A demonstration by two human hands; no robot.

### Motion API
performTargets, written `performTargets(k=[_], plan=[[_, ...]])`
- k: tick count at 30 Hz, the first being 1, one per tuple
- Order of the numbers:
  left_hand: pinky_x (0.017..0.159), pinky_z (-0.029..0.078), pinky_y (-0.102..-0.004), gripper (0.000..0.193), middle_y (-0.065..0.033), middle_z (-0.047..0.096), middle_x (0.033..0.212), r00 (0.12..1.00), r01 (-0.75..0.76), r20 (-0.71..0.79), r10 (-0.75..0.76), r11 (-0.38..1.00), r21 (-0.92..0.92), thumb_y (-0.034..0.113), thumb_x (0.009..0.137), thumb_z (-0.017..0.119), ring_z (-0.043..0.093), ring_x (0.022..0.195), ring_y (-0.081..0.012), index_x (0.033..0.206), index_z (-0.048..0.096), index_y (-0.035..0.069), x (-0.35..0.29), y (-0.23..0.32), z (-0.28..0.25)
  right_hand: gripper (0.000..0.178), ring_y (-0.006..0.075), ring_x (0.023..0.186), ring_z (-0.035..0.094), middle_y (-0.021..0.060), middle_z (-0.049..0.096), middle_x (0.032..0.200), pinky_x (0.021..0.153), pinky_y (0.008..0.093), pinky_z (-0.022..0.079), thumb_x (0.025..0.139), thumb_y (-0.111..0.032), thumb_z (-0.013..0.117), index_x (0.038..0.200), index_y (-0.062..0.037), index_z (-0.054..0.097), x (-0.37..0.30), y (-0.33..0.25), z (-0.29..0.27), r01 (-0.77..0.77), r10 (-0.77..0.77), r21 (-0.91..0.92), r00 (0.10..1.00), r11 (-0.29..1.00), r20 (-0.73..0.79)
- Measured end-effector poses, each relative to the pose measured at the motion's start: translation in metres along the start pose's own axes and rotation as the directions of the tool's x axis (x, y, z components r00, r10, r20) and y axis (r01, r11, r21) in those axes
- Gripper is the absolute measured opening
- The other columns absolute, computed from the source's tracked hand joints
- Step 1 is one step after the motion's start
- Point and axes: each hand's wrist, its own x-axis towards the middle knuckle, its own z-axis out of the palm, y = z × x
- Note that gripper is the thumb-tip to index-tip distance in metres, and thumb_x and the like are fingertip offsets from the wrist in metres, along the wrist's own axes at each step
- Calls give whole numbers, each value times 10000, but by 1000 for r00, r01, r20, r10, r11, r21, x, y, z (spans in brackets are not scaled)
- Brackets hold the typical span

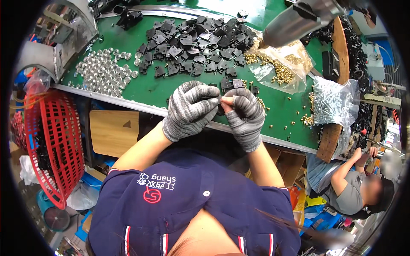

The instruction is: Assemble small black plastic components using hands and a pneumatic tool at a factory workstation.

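– What's on my hands?
– Grey knitted cloth gloves, rough and matt, on my left hand (190, 109) and right hand (244, 115).
– And between my fingertips?
– A small black plastic part (221, 106), dull-looking.
– Beyond my grip?
– More matt black plastic pieces (192, 45) on a smooth green mat (141, 91); shiny metal discs (102, 70) beyond my left hand; glossy brass bits in a clear plastic bag (279, 66) beyond my right.

Bright, even overhead light fills the scene, and the flat green work table (141, 91) shows only soft, short shadows under the parts lying on it. A pale sheen of glare lies along the table's far edge, and the clear plastic bag of silver screws (335, 102) to its right glints. The fisheye lens bends the table's metal rim and blacks out the corners. Beyond the table's right end, detail is smeared and soft.
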Motion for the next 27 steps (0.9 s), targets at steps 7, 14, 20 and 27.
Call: performTargets(k=[7, 14, 20, 27], plan=[[723, 545, -400, 265, -103, 697, 987, 1000, 0, 18, 0, 1000, -31, 22, 668, 778, 667, 826, -302, 915, 687, 57, 0, -1, 0, 162, 212, 762, 654, 108, 680, 943, 679, 325, 528, 795, 0, 753, 950, -35, 718, 2, -8, -6, 119, -115, -134, 993, 984, 33], [698, 540, -397, 265, -95, 691, 966, 1000, 8, 3, -8, 1000, -9, 6, 646, 767, 660, 807, -298, 896, 692, 53, -2, 1, 2, 535, 176, 757, 654, 92, 693, 930, 711, 310, 541, 817, -87, 786, 1296, 9, 569, 107, -9, -28, 333, -405, -254, 855, 908, -325], [658, 541, -392, 210, -69, 695, 941, 997, -42, -64, 42, 999, 13, 65, 664, 773, 657, 775, -288, 863, 707, 74, 3, 1, 3, 829, 232, 1182, 531, 150, 527, 1331, 1010, 383, 443, 816, -192, 793, 1496, -76, 332, 213, -1, 40, 251, -214, 57, 907, 966, -364], [643, 535, -392, 190, -82, 696, 936, 998, -8, -64, 7, 1000, -19, 61, 668, 763, 662, 764, -287, 846, 697, 62, 3, -1, 3, 499, 161, 585, 615, 94, 622, 791, 485, 274, 495, 857, -81, 694, 1303, -31, 475, 176, -23, 18, 56, 18, 771, 996, 634, -86]])
